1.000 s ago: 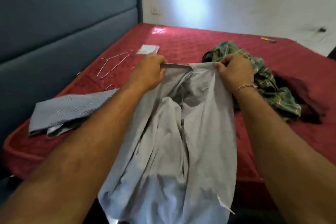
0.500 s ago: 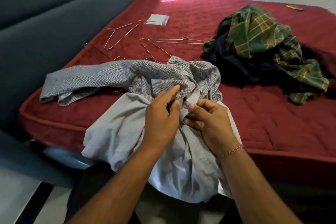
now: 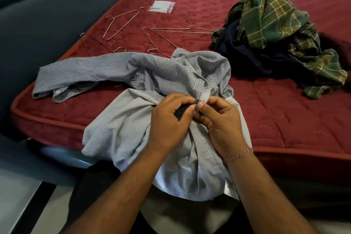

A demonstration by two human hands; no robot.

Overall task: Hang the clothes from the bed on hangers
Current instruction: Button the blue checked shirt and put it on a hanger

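Left hand [image 3: 169,121] and right hand [image 3: 222,121] now pressed together, both pinching front strip of grey shirt [image 3: 133,119]. Shirt, held up spread a second ago, now bunched on bed's [image 3: 284,119] near edge. Likely fiddling button; hanging not begun. Wire hangers [image 3: 163,40] untouched beyond, clothes pile [image 3: 275,30] far right.

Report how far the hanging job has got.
Done: nothing visibly on a hanger; the wire hangers lie bare on the mattress. In hand: left hand and right hand pinch the grey shirt at its placket. Left: that shirt and the plaid pile.
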